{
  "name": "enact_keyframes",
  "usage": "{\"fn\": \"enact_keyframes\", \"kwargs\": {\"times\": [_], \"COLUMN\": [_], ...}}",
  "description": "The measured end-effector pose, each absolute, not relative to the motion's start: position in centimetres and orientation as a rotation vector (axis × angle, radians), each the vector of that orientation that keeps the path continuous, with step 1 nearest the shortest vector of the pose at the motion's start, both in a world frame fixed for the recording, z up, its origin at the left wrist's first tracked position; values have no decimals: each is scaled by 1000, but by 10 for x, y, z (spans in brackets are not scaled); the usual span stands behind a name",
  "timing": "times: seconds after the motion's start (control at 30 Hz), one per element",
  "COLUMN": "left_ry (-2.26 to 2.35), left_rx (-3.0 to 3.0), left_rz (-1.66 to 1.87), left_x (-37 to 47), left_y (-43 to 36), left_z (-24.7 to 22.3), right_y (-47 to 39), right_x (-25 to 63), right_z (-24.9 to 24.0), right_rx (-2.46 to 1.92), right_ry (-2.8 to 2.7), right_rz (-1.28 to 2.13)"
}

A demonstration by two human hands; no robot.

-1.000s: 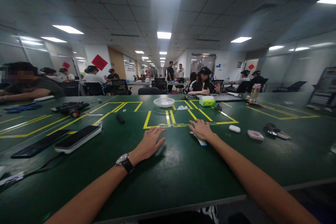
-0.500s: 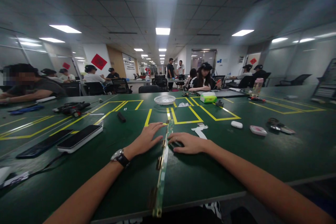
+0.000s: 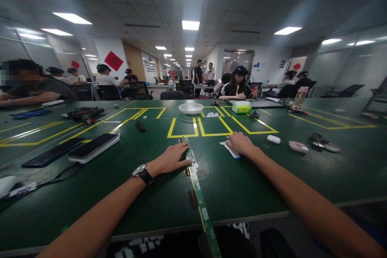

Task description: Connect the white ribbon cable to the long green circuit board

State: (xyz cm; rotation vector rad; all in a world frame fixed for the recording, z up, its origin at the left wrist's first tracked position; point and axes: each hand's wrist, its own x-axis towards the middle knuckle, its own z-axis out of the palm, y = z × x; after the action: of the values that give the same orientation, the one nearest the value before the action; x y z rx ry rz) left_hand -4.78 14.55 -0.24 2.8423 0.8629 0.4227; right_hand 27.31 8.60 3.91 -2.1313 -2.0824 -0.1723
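Observation:
A long, narrow green circuit board point(image 3: 198, 187) with brown-gold flex connectors along its left side lies in front of me. Its near end reaches past the table's front edge. My left hand point(image 3: 171, 158) holds the far part of the board, fingertips on top and thumb against the left side. To the right, my right hand point(image 3: 243, 144) is bent down over the far end of a white strip point(image 3: 232, 151) with a blue tip. Its fingers are drawn together there; what lies between them is hidden.
Yellow tape outlines point(image 3: 216, 134) mark the green table point(image 3: 145, 205). A white basket point(image 3: 191, 108), a green packet point(image 3: 242, 107), a white earbud case point(image 3: 273, 139) and a pink-white case point(image 3: 298, 146) lie beyond or rightward. Leftward are phones point(image 3: 93, 145) and a black marker-like piece point(image 3: 140, 126). Other people sit farther off.
My right hand has left the board and moved right onto the white strip. The board has turned, its near end swinging right, and my left hand now rests on it.

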Motion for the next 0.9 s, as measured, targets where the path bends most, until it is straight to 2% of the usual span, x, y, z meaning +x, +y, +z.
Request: {"fn": "enact_keyframes", "kwargs": {"times": [0.17, 0.3, 0.6, 0.9], "left_ry": [910, 924, 934, 943], "left_rx": [2825, 2827, 2812, 2851], "left_rz": [371, 333, 326, 269], "left_x": [-46, -44, -43, -39], "left_y": [143, 139, 137, 136], "left_z": [0, 4, 3, 4], "right_y": [83, 81, 83, 89], "right_x": [229, 202, 191, 185], "right_z": [27, 18, 12, 2], "right_rx": [-1707, -1380, -1367, -1351], "right_ry": [-2390, -2410, -2358, -2331], "right_rz": [-42, 26, 71, -40]}}
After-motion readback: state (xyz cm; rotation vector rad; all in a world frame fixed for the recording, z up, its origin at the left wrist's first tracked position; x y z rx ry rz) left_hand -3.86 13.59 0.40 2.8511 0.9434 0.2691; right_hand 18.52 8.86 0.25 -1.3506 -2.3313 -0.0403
